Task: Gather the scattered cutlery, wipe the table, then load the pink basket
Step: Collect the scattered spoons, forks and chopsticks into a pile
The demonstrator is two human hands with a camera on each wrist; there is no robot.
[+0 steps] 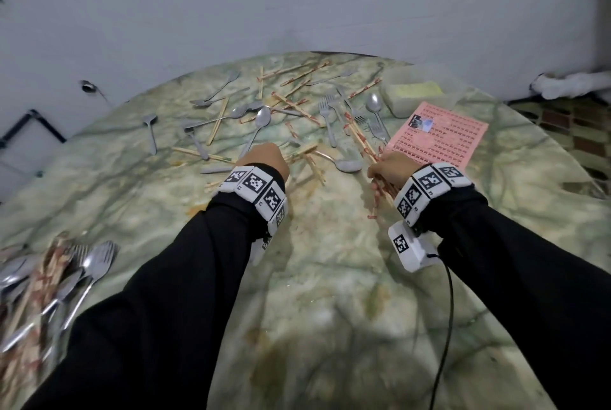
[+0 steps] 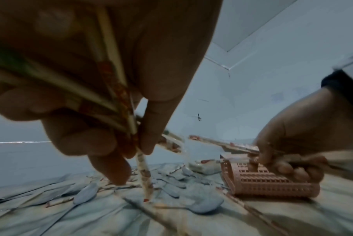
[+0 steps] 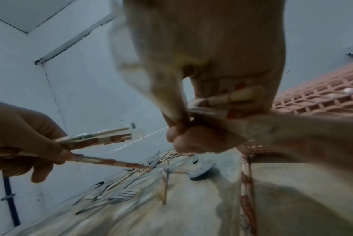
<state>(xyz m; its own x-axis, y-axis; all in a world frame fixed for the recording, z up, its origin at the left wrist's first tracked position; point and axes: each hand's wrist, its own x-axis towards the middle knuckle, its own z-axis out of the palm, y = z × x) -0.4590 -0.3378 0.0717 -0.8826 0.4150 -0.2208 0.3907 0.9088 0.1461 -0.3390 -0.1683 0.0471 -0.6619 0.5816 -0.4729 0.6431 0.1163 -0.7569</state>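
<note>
Wrapped chopsticks, spoons and forks lie scattered over the far half of a round marble table (image 1: 330, 277). My left hand (image 1: 264, 160) grips a bundle of wrapped chopsticks (image 2: 115, 89), one hanging down to the tabletop (image 2: 145, 175). My right hand (image 1: 391, 170) grips another bundle of chopsticks (image 3: 228, 99), which stick out towards me (image 1: 377, 198). The pink basket (image 1: 439, 135) lies on its side just beyond the right hand, also seen in the left wrist view (image 2: 268, 180). A spoon (image 1: 344, 165) lies between the hands.
A pile of gathered spoons, forks and chopsticks (image 1: 49, 284) sits at the table's near left edge. A pale sponge or cloth block (image 1: 413, 92) lies behind the basket. A grey wall (image 1: 231, 13) backs the table. A black cable (image 1: 443, 327) hangs from my right wrist.
</note>
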